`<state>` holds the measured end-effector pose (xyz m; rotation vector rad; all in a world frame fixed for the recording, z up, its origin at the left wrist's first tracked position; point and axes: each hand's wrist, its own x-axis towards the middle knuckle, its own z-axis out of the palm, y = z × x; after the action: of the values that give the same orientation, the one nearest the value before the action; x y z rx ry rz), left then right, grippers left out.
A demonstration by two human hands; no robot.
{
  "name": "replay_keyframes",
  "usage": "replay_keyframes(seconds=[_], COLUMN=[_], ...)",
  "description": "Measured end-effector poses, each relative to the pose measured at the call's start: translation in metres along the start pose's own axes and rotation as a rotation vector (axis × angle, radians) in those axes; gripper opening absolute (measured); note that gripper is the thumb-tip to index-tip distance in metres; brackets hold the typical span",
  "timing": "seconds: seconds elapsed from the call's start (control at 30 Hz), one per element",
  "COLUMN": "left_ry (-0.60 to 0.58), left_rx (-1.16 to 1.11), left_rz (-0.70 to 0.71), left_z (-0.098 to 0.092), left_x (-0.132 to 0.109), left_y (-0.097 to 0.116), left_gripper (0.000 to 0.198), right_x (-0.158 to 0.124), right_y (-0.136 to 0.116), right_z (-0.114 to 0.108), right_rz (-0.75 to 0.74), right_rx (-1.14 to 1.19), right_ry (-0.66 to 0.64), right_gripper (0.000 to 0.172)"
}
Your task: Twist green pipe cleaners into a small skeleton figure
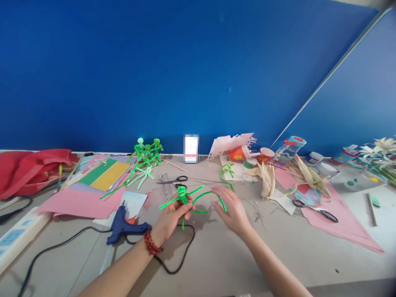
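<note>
Figure of green fuzzy wire (pixel 182 192) is being pinched in the left hand (pixel 172 214) above the bench (pixel 216 264) in the head view. A long green strand (pixel 201 195) is being approached or held by the loosely curled right hand (pixel 231 209); which, cannot be told. Its joint could be loosened by hard pulling; the black cord (pixel 173 272) could be snagged by the left wrist.

The left hand (pixel 169 218) partly hides the green figure (pixel 182 194), and pixelation blurs what may be a phone (pixel 191 149).
</note>
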<state>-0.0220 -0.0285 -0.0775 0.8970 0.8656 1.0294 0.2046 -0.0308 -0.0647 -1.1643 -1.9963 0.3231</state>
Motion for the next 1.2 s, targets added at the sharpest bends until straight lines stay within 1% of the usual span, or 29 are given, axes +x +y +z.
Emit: replay_keyframes(seconds=[0.07, 0.13, 0.17, 0.3, 0.47, 0.6, 0.73, 0.83, 0.9, 0.97, 1.07, 1.13, 1.2], left_ry=[-0.034, -0.063, -0.072, -0.086, -0.092, -0.109, -0.079, -0.088, -0.088, -0.071, -0.023, -0.011, -0.02], left_rx=[0.025, 0.038, 0.039, 0.043, 0.036, -0.026, -0.024, -0.013, -0.007, 0.006, 0.05, 0.039, -0.026], left_rz=[-0.027, -0.024, -0.015, 0.017, -0.003, -0.041, 0.006, 0.032, 0.027, 0.031, 0.08, 0.114, 0.141], left_z=[0.001, 0.002, 0.003, 0.002, 0.0, 0.0, 0.002, 0.003, 0.003, 0.002, 0.001, 0.0, 0.0], left_x=[-0.002, -0.003, -0.003, -0.001, 0.0, 0.0, 0.001, 0.001, 0.001, 0.0, 0.0, 0.0, 0.0], left_y=[0.0, 0.0, 0.0, -0.002, -0.002, -0.004, -0.003, -0.001, -0.001, -0.001, -0.002, -0.001, 0.0], left_gripper=[0.03, 0.031, 0.032, 0.032, 0.03, 0.028, 0.025, 0.025, 0.024, 0.022, 0.02, 0.017, 0.019], right_x=[0.006, 0.011, 0.014, 0.017, 0.014, 0.013, 0.012, 0.011, 0.01, 0.009, 0.006, 0.003, 0.002], right_y=[-0.01, -0.017, -0.019, -0.019, -0.016, -0.016, -0.016, -0.017, -0.017, -0.017, -0.015, -0.012, -0.009], right_z=[0.001, 0.006, 0.01, 0.022, 0.025, 0.026, 0.027, 0.024, 0.021, 0.018, 0.019, 0.021, 0.025], right_rz=[-0.089, -0.101, -0.088, -0.019, -0.03, -0.035, -0.062, -0.116, -0.13, -0.119, -0.071, -0.035, -0.007], right_rx=[0.124, 0.243, 0.283, 0.335, 0.358, 0.359, 0.345, 0.334, 0.322, 0.319, 0.341, 0.366, 0.391], right_ry=[-0.114, -0.2, -0.219, -0.219, -0.247, -0.209, -0.183, -0.119, -0.051, 0.024, 0.105, 0.122, 0.117], right_gripper=[0.029, 0.027, 0.024, 0.009, 0.011, 0.011, 0.008, 0.008, 0.007, 0.006, 0.005, 0.005, 0.005])
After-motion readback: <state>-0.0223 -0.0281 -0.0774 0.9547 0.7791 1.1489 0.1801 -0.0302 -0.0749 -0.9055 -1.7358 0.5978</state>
